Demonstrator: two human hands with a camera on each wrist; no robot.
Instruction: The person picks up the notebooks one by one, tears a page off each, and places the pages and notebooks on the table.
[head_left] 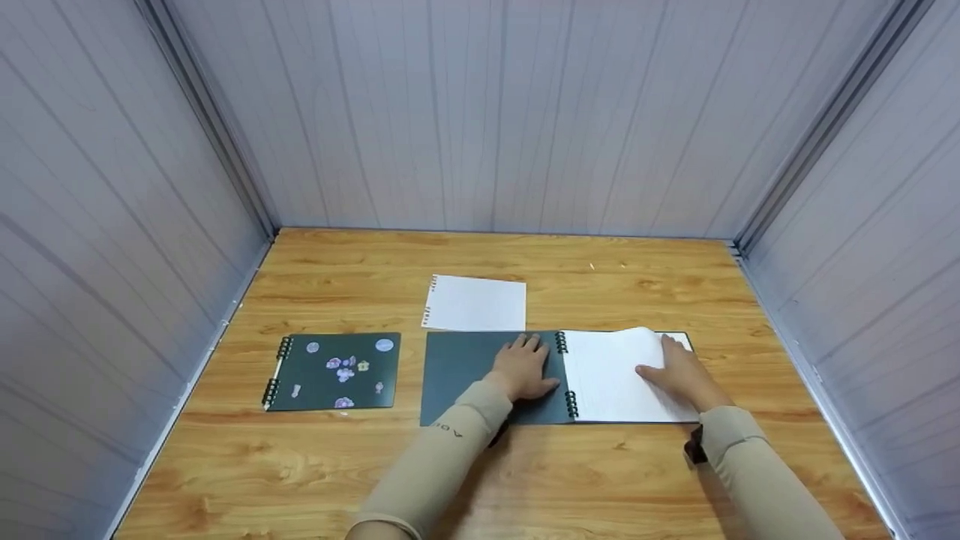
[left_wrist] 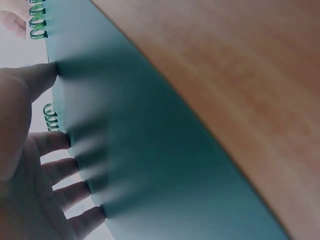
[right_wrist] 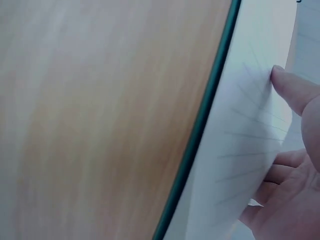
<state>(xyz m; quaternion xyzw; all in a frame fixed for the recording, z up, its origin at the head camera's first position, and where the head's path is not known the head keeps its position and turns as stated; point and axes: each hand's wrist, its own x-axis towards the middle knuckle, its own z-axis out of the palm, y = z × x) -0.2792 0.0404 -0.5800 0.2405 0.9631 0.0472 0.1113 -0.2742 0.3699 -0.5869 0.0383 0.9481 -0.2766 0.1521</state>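
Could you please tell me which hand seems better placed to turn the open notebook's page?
Probably the right hand: its thumb and fingers are at the lifted page's outer edge. The left hand rests on the opened cover, beyond the rings, seemingly better suited to steadying.

Paper page [head_left: 604,379], smooth cover [head_left: 459,371], perhaps plastic, wood-grained table [head_left: 262,472]

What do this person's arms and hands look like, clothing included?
The left hand and right hand wear no gloves. The left sleeve and right sleeve are beige with broad cuffs; dark lettering, too small to read, marks the left one. A small dark object shows beneath each cuff.
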